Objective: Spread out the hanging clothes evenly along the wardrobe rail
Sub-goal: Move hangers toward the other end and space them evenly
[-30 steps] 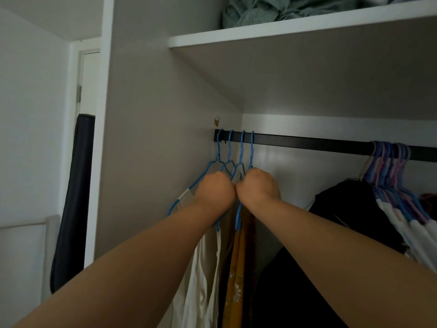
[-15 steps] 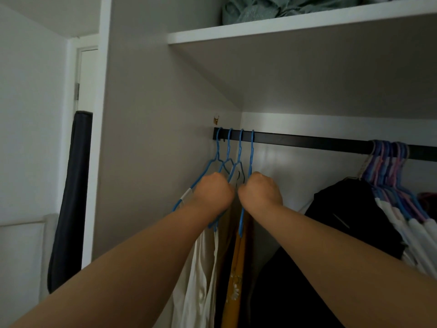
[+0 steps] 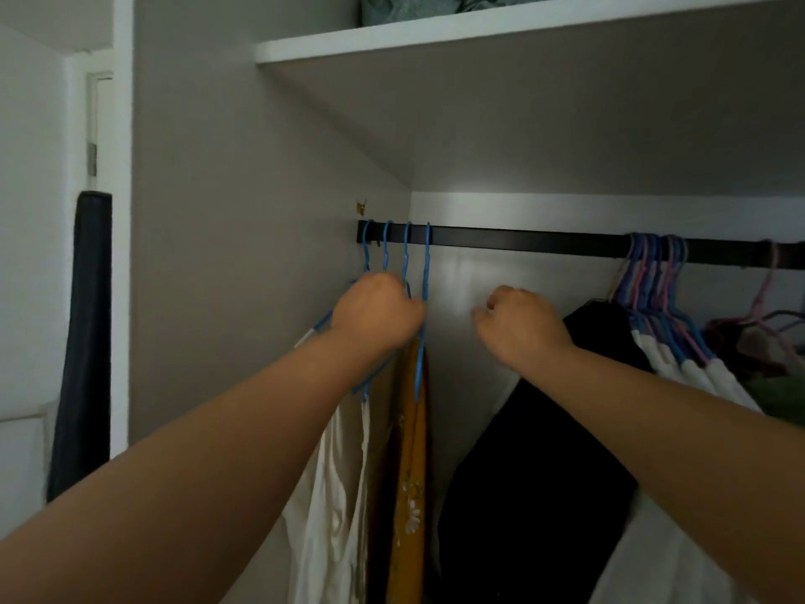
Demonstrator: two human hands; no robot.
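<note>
A black wardrobe rail [image 3: 522, 241] runs left to right under a white shelf. Several blue hangers [image 3: 406, 255] crowd its far left end, carrying a cream garment [image 3: 335, 481] and a mustard floral one [image 3: 409, 473]. My left hand [image 3: 377, 313] is closed around the necks of these blue hangers. My right hand [image 3: 520, 322] hovers apart to the right, below a bare stretch of rail, fingers loosely curled and holding nothing. Further right a tight bunch of blue and pink hangers [image 3: 657, 272] holds a black garment [image 3: 540, 451] and white clothes [image 3: 697, 377].
The wardrobe's left side panel [image 3: 244, 255] stands right beside the blue hangers. A white shelf [image 3: 479, 32] with folded teal cloth [image 3: 418, 4] lies overhead. A dark item [image 3: 82, 342] hangs outside by a door frame. Red and green clothes [image 3: 766, 364] sit at far right.
My right hand has let go of the blue hangers and moved right, away from my left hand. The left hand stays closed on the hangers at the rail's left end.
</note>
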